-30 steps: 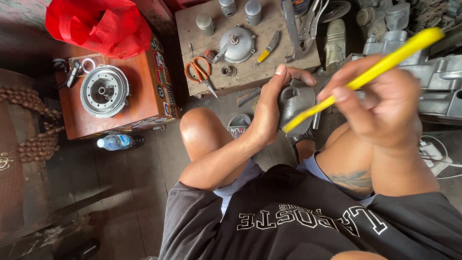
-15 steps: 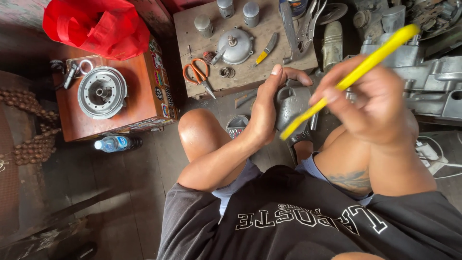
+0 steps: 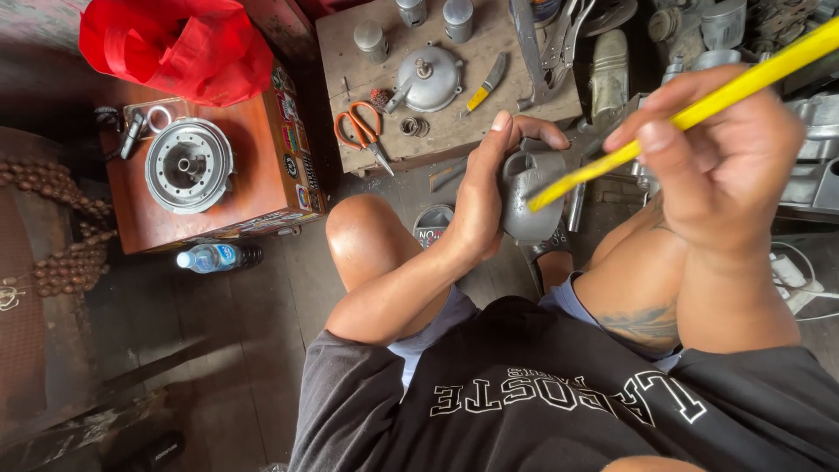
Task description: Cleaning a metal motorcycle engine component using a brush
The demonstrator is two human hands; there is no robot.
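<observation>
While the left hand (image 3: pixel 482 201) wraps closed round a grey metal casing (image 3: pixel 531 197) above the knees, the right hand (image 3: pixel 721 162) pinches a yellow stick (image 3: pixel 690 114) (slanting down-left from upper right), its low tip touching the casing's right face.

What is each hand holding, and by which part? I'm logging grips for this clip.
The left hand wraps around the body of a grey metal part. The right hand pinches a yellow stick near its middle.
</observation>
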